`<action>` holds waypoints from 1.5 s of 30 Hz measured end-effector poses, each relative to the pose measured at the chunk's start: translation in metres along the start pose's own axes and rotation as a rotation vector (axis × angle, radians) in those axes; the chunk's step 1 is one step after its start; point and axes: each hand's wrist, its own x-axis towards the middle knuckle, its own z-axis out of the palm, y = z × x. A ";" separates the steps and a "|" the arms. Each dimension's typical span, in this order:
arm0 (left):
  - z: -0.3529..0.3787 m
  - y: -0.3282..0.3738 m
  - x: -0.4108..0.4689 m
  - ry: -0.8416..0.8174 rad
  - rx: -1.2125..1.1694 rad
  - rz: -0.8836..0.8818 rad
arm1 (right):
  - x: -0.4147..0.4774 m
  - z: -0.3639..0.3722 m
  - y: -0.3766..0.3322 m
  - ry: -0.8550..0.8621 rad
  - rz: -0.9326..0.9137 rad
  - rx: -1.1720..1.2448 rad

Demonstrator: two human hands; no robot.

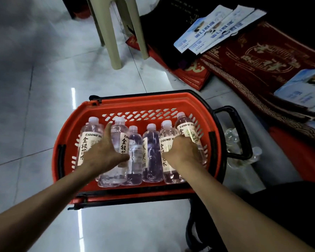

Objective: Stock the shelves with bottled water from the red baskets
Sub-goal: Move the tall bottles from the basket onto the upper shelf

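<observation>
Head view: six bottles (pixel 151 151), one basket (pixel 144 100); left hand (pixel 102 153), right hand (pixel 184 150) gripping bottles.

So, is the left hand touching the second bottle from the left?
Touching. Head view: the left hand grips the second bottle, thumb lying across its label.

The left hand (pixel 102 153) covers the labels of two bottles (pixel 151 151) in the red basket (pixel 135 104); the right hand (pixel 184 151) covers two more, its fingertips sunk between them — if either hand really grips a bottle cannot be told. The small print is unreadable. The stool (pixel 115 33) is cut by the top edge — only legs show. Some loose bottles (pixel 233 140) lie half hidden behind the black handle (pixel 242 128).
</observation>
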 end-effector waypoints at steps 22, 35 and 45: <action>0.022 -0.009 -0.035 -0.103 -0.991 -0.286 | -0.001 -0.007 0.007 -0.388 0.069 0.654; 0.023 0.016 -0.045 -0.159 -1.175 -0.044 | -0.013 -0.021 0.007 -0.589 -0.032 0.936; -0.072 0.078 -0.067 -0.253 -1.164 0.302 | -0.045 -0.127 0.027 -0.445 -0.305 1.103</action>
